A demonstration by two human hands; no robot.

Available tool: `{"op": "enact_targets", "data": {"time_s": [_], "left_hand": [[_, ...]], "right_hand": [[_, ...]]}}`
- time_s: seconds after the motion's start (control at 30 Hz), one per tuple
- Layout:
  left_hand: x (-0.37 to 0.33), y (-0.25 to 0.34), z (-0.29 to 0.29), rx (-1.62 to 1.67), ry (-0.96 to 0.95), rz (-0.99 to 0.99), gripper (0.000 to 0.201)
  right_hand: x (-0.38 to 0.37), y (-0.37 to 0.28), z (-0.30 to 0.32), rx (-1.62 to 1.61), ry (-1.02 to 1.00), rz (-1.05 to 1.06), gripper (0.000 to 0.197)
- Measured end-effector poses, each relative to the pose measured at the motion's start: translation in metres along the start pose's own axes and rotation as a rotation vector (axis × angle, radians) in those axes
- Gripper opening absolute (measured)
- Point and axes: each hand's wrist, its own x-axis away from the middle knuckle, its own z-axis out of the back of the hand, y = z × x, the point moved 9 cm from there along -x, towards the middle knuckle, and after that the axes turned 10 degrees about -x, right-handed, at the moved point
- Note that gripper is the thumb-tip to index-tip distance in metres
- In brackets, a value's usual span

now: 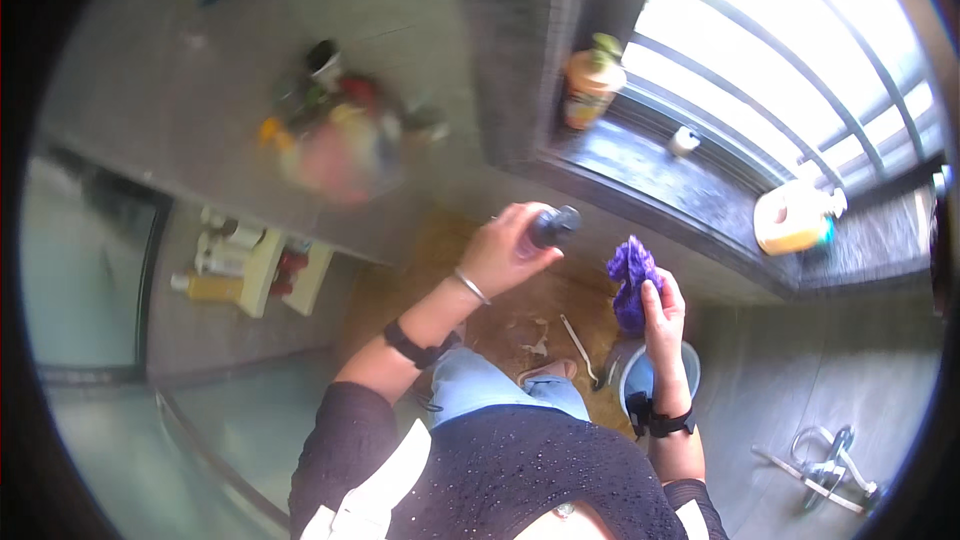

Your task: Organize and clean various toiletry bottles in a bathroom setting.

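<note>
My left hand [503, 248] is wrapped around a small bottle with a dark cap [556, 227]. The bottle is tilted, its cap end toward the window side, and its body is mostly hidden by my fingers. To the right, my right hand [666, 315] pinches a crumpled purple cloth [630, 290] between thumb and fingers. The cloth bunches up above the fingertips and hangs down beside them. Both hands are raised in front of me, apart from each other.
A bucket [688, 365] stands on the floor below my right hand, near a white stick-like thing [578, 348]. An orange pump bottle [592, 90], a small white container [684, 141] and a larger bottle [788, 220] line the windowsill. A tap [830, 470] juts from the right wall; shelves [262, 275] hold bottles.
</note>
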Motion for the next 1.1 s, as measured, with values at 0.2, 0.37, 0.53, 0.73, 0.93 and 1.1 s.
{"op": "enact_targets", "data": {"time_s": [0.2,0.37,0.53,0.73,0.93,1.1], "left_hand": [[0.059,-0.036,0.003,0.249,-0.199,0.097,0.048],[0.147,-0.114,0.1,0.367,0.203,0.248,0.05],[0.292,-0.282,0.2,0.384,0.678,0.876,0.041],[0.341,-0.383,0.324,-0.191,1.065,0.966,0.051],[0.357,-0.438,0.334,-0.922,1.079,0.863,0.061],[0.367,-0.457,0.3,-0.051,1.422,0.842,0.057]], "right_hand": [[-0.043,0.066,-0.13,0.158,-0.17,-0.098,0.017],[-0.021,0.148,-0.158,0.657,-0.365,-0.084,0.021],[-0.019,0.184,-0.122,0.805,-0.374,-0.236,0.026],[-0.031,0.196,-0.078,0.73,-0.149,-0.334,0.027],[-0.007,0.186,-0.097,0.767,-0.149,-0.286,0.026],[0.007,0.168,-0.06,0.741,-0.046,-0.243,0.023]]}}
